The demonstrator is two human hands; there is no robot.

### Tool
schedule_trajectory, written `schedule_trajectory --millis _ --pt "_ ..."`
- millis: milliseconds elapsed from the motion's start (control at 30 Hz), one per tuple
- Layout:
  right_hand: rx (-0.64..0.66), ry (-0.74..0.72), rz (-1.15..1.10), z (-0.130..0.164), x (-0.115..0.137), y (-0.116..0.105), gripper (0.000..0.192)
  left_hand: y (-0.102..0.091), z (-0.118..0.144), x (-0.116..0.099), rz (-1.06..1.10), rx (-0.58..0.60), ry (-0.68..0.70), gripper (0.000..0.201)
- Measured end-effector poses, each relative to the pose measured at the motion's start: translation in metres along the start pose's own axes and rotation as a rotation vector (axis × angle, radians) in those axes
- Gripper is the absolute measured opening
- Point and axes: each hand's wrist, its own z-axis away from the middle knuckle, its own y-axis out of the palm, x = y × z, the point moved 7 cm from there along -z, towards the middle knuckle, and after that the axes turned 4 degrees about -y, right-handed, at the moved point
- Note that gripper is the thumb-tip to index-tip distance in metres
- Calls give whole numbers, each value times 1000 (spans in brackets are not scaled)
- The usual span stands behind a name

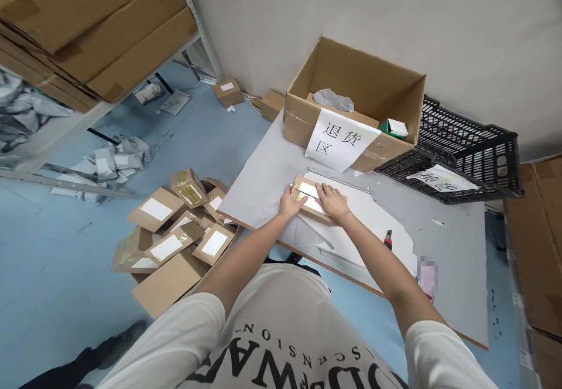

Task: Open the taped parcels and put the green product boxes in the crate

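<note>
Two hands, left hand [290,204] and right hand [332,200], press flat on a small brown cardboard parcel [309,198] (white-labelled) on the grey table [452,248]; uneven pressure could skid it toward the near edge.

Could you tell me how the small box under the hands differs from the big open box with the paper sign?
The small box lies flat and closed on the table, under both hands; the big box stands open-topped at the table's back, untouched. The small box bears a white label; the big one a hanging paper sign. Both are brown cardboard.
</note>
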Motion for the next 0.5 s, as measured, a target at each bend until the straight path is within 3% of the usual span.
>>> schedule_trajectory --millis 133,500 --pt "-1 -32 92 -6 9 4 53 -2 2 -3 -21 7 29 77" --pt "212 -74 132 -18 -2 -7 48 -1 0 -3 -67 17 73 80"
